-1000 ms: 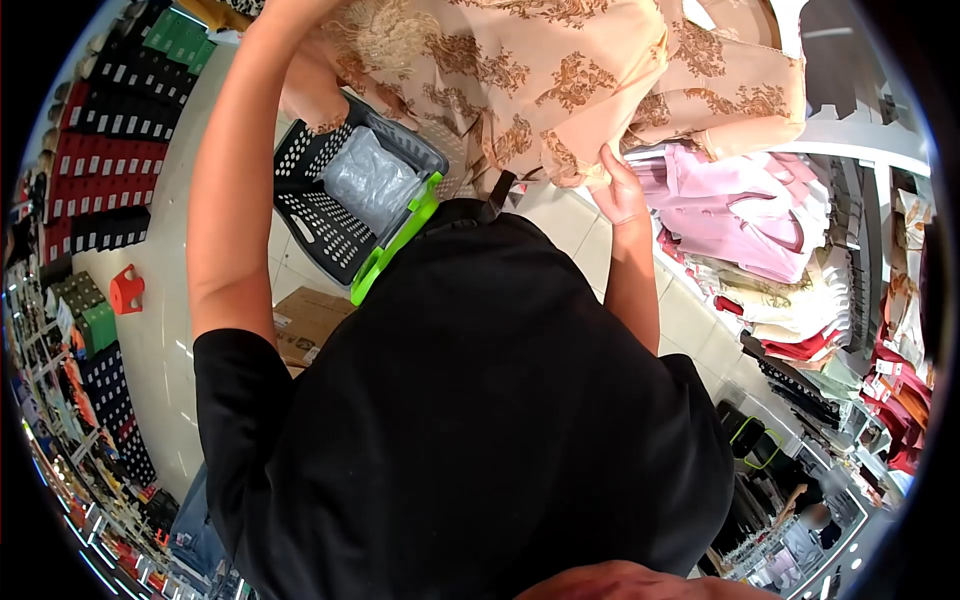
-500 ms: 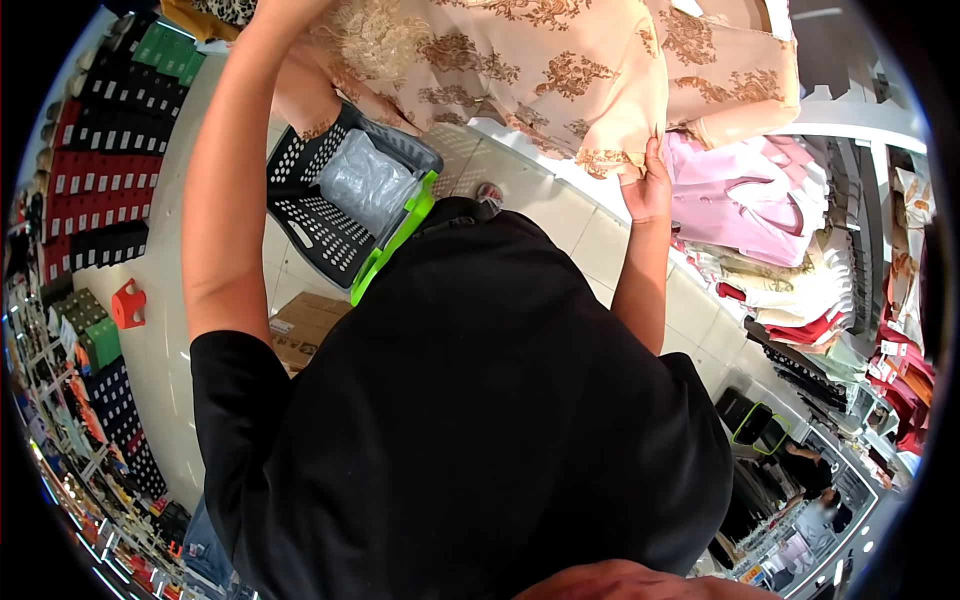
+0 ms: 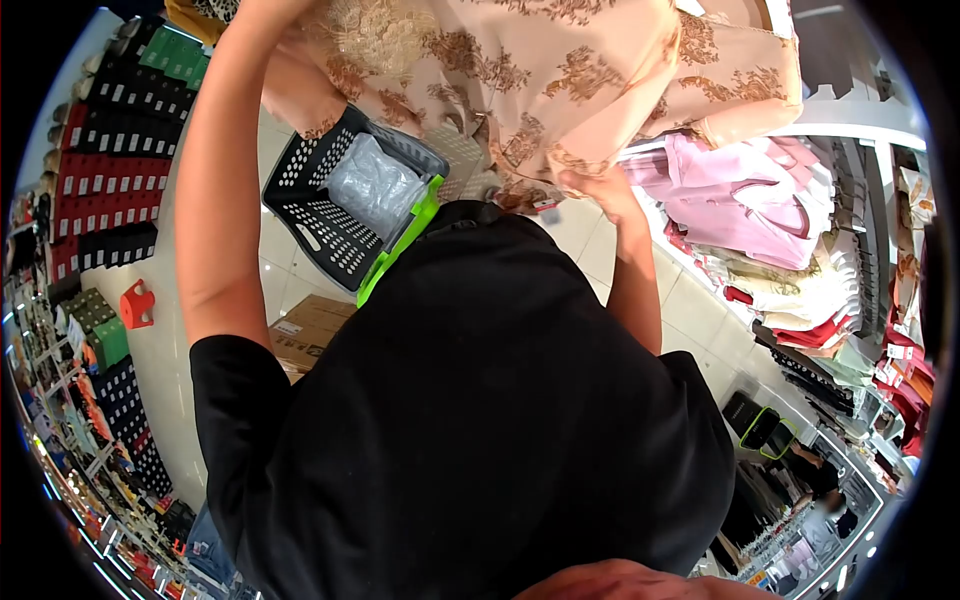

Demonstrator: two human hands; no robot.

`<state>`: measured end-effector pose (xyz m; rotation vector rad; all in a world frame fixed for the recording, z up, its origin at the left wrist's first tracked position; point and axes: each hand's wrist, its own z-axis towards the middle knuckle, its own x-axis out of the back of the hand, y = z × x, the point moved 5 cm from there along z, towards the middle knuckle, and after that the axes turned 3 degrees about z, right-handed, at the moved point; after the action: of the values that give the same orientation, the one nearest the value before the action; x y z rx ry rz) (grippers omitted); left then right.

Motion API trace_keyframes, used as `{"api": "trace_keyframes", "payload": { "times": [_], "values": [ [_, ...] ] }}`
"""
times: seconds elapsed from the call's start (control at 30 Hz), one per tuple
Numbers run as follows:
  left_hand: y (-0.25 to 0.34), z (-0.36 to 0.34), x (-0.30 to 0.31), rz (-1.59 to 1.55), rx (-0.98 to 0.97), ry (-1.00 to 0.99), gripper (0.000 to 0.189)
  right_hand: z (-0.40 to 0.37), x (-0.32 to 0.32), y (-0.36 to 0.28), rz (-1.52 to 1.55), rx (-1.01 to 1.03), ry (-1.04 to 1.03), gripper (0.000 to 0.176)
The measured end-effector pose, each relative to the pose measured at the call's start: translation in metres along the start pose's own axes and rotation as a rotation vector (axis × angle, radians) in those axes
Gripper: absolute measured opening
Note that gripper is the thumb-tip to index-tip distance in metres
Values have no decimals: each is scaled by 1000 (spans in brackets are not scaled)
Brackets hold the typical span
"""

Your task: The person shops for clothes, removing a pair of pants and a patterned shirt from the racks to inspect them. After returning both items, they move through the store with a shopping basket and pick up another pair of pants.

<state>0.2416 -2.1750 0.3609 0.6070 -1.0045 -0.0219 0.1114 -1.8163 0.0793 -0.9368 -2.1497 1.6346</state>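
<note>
my right hand pinches the garment, best held lightly; my left hand's grip, out of view, i cannot tell.

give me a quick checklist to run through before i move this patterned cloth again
1. Right hand gripping the patterned cloth: ok, fingers closed on its lower edge.
2. Left hand gripping it: cannot tell, the hand is past the top edge of the picture.
3. Cloth smooth near the right hand: not ok, it is bunched in folds.
4. Cloth not touching the basket: cannot tell, they overlap in this view.
5. Plastic bag inside the basket: ok.
</note>
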Motion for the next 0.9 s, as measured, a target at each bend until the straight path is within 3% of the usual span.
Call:
{"api": "trace_keyframes", "payload": {
  "times": [0.03, 0.17, 0.27, 0.3, 0.37, 0.4, 0.47, 0.57, 0.7, 0.73, 0.9],
  "values": [
    [5, -3, 0, 25, 30, -17, 39, 5, -7, 10, -173, -127, -35, 67],
    [17, -8, 2, 213, 68, -49, 40, 28, -14, 59, -102, -196, -24, 60],
    [15, -11, 5, 180, 13, -47, 45, 43, -9, 93, -237, -234, -75, 54],
    [15, -13, 7, 240, 0, -28, 47, 43, -15, 101, -233, -234, -82, 54],
    [12, -10, 7, 239, -4, -40, 47, 44, -24, 99, -243, 145, -21, 45],
    [11, -8, 6, 231, -10, -50, 48, 47, -26, 105, -238, 146, -23, 45],
    [14, -8, 6, 253, 23, -96, 45, 55, -31, 126, -369, -80, -96, 33],
    [13, -11, 12, 221, 50, -114, 40, 58, -50, 131, -395, -62, -167, 22],
    [21, -11, 18, 87, 14, -87, 33, 62, -64, 124, -328, -148, -269, 29],
    [21, -12, 18, 89, 13, -89, 33, 67, -65, 127, -356, -87, -285, 30],
    [22, -13, 25, 121, 57, -19, 32, 89, -52, 179, -259, -185, -232, 43]
  ]
}}
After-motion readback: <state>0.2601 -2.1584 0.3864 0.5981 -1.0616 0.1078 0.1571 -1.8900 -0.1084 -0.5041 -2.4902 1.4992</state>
